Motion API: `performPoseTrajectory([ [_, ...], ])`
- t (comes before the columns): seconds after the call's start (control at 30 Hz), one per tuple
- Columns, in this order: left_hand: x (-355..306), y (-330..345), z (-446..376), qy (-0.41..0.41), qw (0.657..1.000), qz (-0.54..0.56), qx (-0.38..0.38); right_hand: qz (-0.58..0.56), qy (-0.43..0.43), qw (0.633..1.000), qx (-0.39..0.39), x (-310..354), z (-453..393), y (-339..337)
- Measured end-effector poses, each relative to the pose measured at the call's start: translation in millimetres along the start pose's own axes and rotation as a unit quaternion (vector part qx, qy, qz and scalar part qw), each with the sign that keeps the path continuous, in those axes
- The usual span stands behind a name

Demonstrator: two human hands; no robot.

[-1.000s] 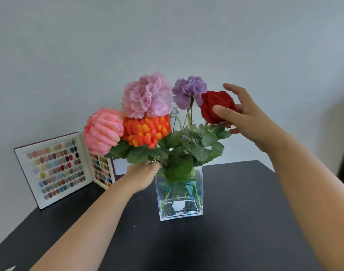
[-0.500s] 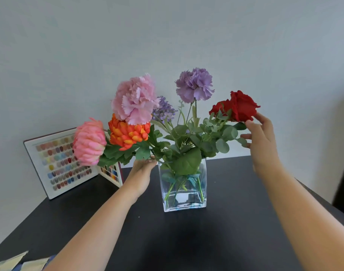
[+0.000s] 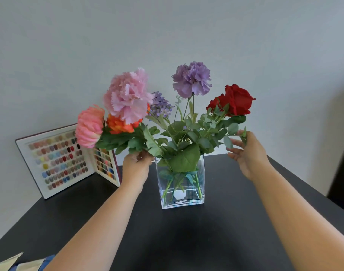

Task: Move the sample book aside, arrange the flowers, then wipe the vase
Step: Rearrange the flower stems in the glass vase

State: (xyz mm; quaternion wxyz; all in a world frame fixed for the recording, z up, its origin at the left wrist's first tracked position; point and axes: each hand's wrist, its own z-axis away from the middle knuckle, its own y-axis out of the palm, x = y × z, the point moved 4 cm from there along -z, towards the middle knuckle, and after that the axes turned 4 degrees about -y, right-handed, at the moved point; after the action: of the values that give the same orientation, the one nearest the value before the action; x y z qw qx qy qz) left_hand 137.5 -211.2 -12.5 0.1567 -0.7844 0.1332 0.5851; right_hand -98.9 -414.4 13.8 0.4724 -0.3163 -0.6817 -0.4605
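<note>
Several flowers (image 3: 128,98) stand in the glass vase (image 3: 181,184), mid-tabletop (image 3: 186,241). Left hand (image 3: 136,167) pinches stems; right hand (image 3: 247,153), fingers apart, touches leaves. Stems seem light and bendy, best held low; the vase looks fragile.

Soft, even daylight — edges bowed, corners slightly dim.

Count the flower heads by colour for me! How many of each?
Pink: 2, a pale pink carnation and a coral pink bloom
Purple: 2, a big purple carnation and a small purple cluster
Orange: 1, orange flower
Red: 1, red rose
Total: 6
</note>
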Motion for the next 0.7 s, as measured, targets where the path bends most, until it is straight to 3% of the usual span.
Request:
performPoseTrajectory([
  [0.23, -0.7, 6.9, -21.9, -0.004, 0.999, -0.036, -0.007, -0.01, 0.03, 0.999, 0.024, -1.2, -14.7, 2.5],
  [0.33, 4.7, 11.8, -21.5, -0.002, 0.997, -0.065, 0.032, -0.025, 0.034, 0.999, 0.029, -5.8, -14.5, -0.4],
  [0.53, 34.7, -1.4, -2.3, -0.05, 0.995, -0.021, 0.087, -0.071, 0.031, 0.997, -0.014, -13.4, -12.8, -20.4],
  [0.7, 42.6, -2.6, 22.9, -0.059, 0.989, 0.041, 0.127, -0.037, 0.06, 0.997, 0.042, -36.1, 0.3, -9.7],
])
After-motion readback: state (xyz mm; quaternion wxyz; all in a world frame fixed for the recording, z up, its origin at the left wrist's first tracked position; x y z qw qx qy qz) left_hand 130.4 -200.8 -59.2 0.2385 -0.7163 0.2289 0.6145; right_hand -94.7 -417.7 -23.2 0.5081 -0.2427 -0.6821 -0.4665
